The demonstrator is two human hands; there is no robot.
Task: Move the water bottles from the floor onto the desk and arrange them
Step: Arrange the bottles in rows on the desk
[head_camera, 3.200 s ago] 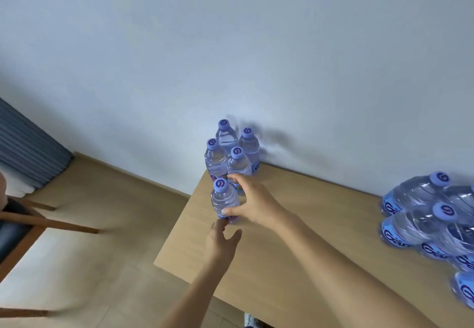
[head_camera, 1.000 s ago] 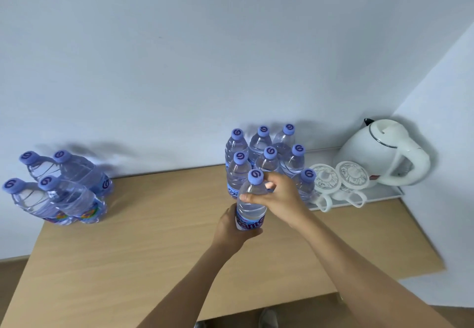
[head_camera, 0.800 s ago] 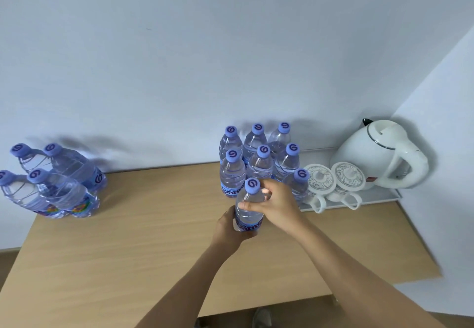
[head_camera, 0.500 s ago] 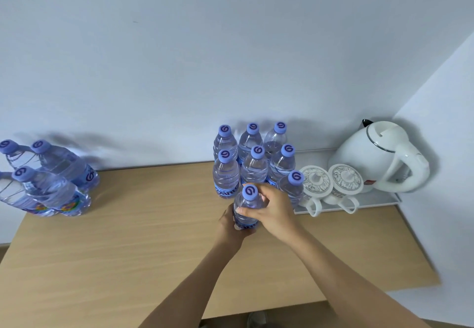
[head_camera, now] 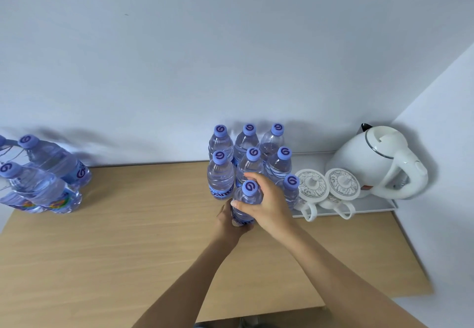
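Observation:
A clear water bottle (head_camera: pixel 245 205) with a purple cap stands upright on the wooden desk (head_camera: pixel 128 238), in the front row of a tight block of several like bottles (head_camera: pixel 220 173) by the wall. My right hand (head_camera: pixel 269 204) grips its shoulder from the right. My left hand (head_camera: pixel 227 221) holds its base from the front left, mostly hidden behind the bottle. A second cluster of bottles (head_camera: pixel 43 181) stands at the desk's far left end.
A white kettle (head_camera: pixel 377 161) and two lidded white cups (head_camera: pixel 325 189) sit on a white tray (head_camera: pixel 372 207) in the right corner, just right of the bottle block. Walls close the back and right sides. Bare desk surface lies in front and between the two clusters.
I carried the bottle from the left cluster over to the right block. In the last second it came down and forward into the block's front row, both hands still on it.

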